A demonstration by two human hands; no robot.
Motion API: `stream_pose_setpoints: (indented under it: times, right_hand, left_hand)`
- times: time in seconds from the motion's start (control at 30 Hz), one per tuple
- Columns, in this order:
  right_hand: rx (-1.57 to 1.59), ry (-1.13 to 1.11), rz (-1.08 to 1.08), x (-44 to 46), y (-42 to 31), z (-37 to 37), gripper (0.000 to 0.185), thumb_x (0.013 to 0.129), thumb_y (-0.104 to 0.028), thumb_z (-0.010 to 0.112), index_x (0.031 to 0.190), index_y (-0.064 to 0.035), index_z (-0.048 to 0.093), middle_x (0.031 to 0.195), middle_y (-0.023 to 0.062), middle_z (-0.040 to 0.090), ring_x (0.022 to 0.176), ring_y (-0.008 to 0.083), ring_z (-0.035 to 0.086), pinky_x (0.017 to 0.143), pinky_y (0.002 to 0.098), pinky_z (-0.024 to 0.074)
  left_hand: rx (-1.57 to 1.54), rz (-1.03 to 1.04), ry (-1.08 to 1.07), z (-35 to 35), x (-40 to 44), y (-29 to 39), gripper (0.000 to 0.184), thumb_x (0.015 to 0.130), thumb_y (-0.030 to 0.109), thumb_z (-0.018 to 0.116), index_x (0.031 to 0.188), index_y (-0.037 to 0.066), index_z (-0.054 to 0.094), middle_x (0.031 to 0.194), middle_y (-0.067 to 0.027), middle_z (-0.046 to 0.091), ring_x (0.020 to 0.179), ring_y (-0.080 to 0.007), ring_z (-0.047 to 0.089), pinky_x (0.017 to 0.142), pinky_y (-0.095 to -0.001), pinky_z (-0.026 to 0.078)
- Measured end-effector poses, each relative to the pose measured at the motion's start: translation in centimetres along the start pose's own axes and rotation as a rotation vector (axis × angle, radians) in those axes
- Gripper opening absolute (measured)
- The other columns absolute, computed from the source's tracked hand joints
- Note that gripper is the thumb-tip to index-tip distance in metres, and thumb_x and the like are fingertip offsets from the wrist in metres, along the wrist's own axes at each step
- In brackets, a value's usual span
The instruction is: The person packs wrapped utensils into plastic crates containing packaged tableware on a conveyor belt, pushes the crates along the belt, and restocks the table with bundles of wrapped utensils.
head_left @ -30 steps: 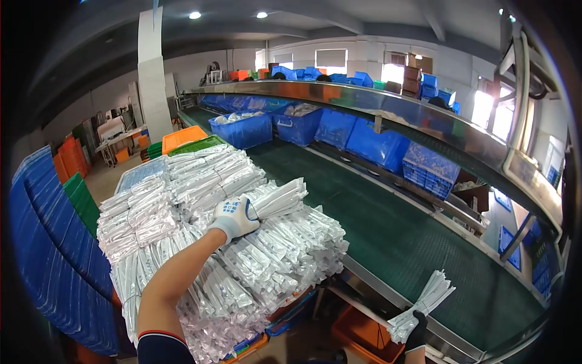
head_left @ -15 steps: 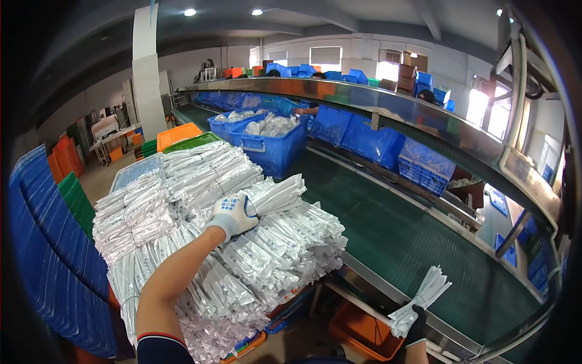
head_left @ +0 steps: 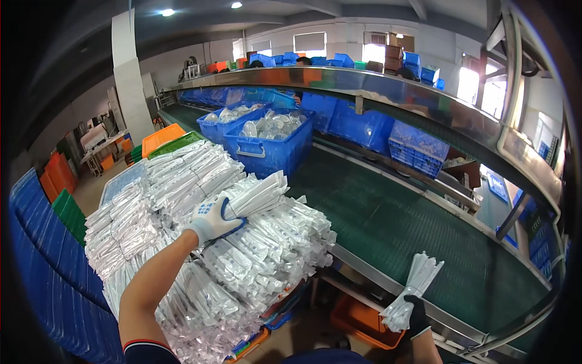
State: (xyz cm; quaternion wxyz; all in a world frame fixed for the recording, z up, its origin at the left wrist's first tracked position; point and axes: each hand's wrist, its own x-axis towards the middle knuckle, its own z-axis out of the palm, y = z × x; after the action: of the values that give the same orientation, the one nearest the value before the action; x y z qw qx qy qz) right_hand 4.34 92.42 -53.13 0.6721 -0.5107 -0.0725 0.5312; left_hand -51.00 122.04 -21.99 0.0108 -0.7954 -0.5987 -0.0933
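My left hand (head_left: 215, 219), in a white glove with blue print, is closed around one end of a bundle of long white plastic-wrapped packets (head_left: 259, 193). That bundle lies on top of a big pile of similar banded bundles (head_left: 182, 291). At the lower right, my right hand (head_left: 417, 316) wears a black glove and grips another bundle of packets (head_left: 413, 290) near its lower part. This one is tied around the middle, fans out at its upper end and is held upright at the near edge of the green conveyor belt (head_left: 376, 212).
Two blue tubs (head_left: 267, 159) of clear plastic-looking items stand on the belt. Behind it runs a metal-edged shelf (head_left: 364, 97) with blue crates (head_left: 418, 145) below. An orange bin (head_left: 357, 324) sits under the belt's edge. Stacked blue crates (head_left: 48, 267) stand at left.
The blue tubs have come nearer along the belt. My view has shifted slightly to the right. My right hand has risen a little with its bundle; my left hand keeps its hold.
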Motion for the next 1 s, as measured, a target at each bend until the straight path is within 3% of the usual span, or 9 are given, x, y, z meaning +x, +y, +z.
stream_pose_setpoints:
  times: [0.13,0.23,0.47,0.53,0.73,0.77,0.83,0.97,1.0]
  right_hand:
    - [-0.152,-0.094,0.072,-0.5,-1.7,4.2,0.045,0.075,-0.011,0.075,0.117,0.0029,0.065,0.099,0.0146,0.069,0.094,0.0303,0.068,0.092,0.0415,0.055]
    - [-0.371,-0.241,-0.016,0.4,-4.6,8.3,0.05,0.076,-0.009,0.075,0.124,-0.0007,0.062,0.104,0.0118,0.067,0.093,0.0293,0.068,0.091,0.0407,0.0546]
    - [-0.691,-0.519,-0.092,3.2,-16.0,22.2,0.049,0.079,-0.017,0.08,0.122,0.0005,0.066,0.107,0.0092,0.07,0.094,0.022,0.068,0.09,0.0375,0.0535]
    - [-0.677,-0.659,-0.15,5.1,-18.4,26.2,0.049,0.081,-0.02,0.08,0.123,0.0015,0.065,0.106,0.0098,0.07,0.095,0.0215,0.068,0.09,0.0376,0.0543]
    - [-0.629,-0.811,0.009,6.4,-24.4,38.6,0.046,0.089,-0.023,0.076,0.127,-0.0009,0.062,0.107,0.011,0.069,0.094,0.0193,0.068,0.087,0.0356,0.0555]
    - [-0.636,-0.822,0.011,8.3,-24.8,40.3,0.046,0.089,-0.023,0.076,0.127,-0.0009,0.062,0.107,0.011,0.069,0.094,0.0193,0.068,0.087,0.0356,0.0555]
    - [-0.564,-1.112,-0.193,13.2,-24.6,43.9,0.043,0.09,-0.024,0.074,0.126,-0.0033,0.063,0.113,0.014,0.068,0.105,0.0241,0.066,0.093,0.0385,0.0527]
    - [-0.738,-0.899,0.025,19.8,-25.1,51.2,0.029,0.096,-0.02,0.066,0.119,-0.0018,0.067,0.101,0.0119,0.07,0.092,0.0246,0.067,0.088,0.0429,0.0534]
    - [-0.805,-1.189,-0.189,23.0,-24.8,56.5,0.029,0.099,-0.023,0.064,0.119,-0.0035,0.068,0.104,0.0113,0.07,0.092,0.024,0.068,0.087,0.0431,0.0542]
  left_hand:
    - [0.095,-0.021,0.026,0.7,0.2,0.4,0.104,0.076,0.075,0.068,0.147,0.002,0.048,0.139,-0.0223,0.06,0.127,-0.0381,0.057,0.109,-0.0431,0.041]
    - [0.117,-0.007,0.078,0.6,-0.1,0.9,0.1,0.078,0.067,0.071,0.147,-0.001,0.047,0.136,-0.0237,0.062,0.123,-0.0399,0.06,0.106,-0.0445,0.044]
    - [0.143,-0.002,0.143,0.9,-0.1,1.4,0.094,0.078,0.06,0.073,0.143,-0.002,0.051,0.132,-0.0243,0.062,0.12,-0.0403,0.06,0.103,-0.0448,0.046]
    - [0.121,-0.028,0.114,0.7,0.1,1.8,0.094,0.077,0.06,0.074,0.143,-0.003,0.051,0.132,-0.0243,0.061,0.12,-0.0399,0.06,0.102,-0.0448,0.046]
    - [0.139,-0.063,0.117,1.0,0.2,1.7,0.093,0.075,0.066,0.073,0.141,0.003,0.054,0.13,-0.021,0.061,0.123,-0.0369,0.057,0.107,-0.0443,0.042]
    - [0.117,-0.083,0.099,0.8,0.2,2.0,0.092,0.075,0.066,0.074,0.139,0.003,0.055,0.129,-0.0208,0.061,0.122,-0.0372,0.057,0.106,-0.045,0.042]
    - [0.145,-0.066,0.144,0.8,0.0,2.1,0.088,0.075,0.062,0.075,0.137,0.003,0.056,0.126,-0.0216,0.062,0.117,-0.0385,0.059,0.103,-0.0456,0.045]
    - [0.156,-0.068,0.162,0.7,0.2,2.4,0.084,0.073,0.058,0.078,0.134,0.003,0.057,0.122,-0.0221,0.063,0.113,-0.0391,0.062,0.099,-0.0463,0.047]
    - [0.162,-0.081,0.161,0.7,0.2,2.5,0.084,0.073,0.058,0.078,0.134,0.003,0.057,0.122,-0.0221,0.063,0.113,-0.0391,0.062,0.099,-0.0463,0.047]
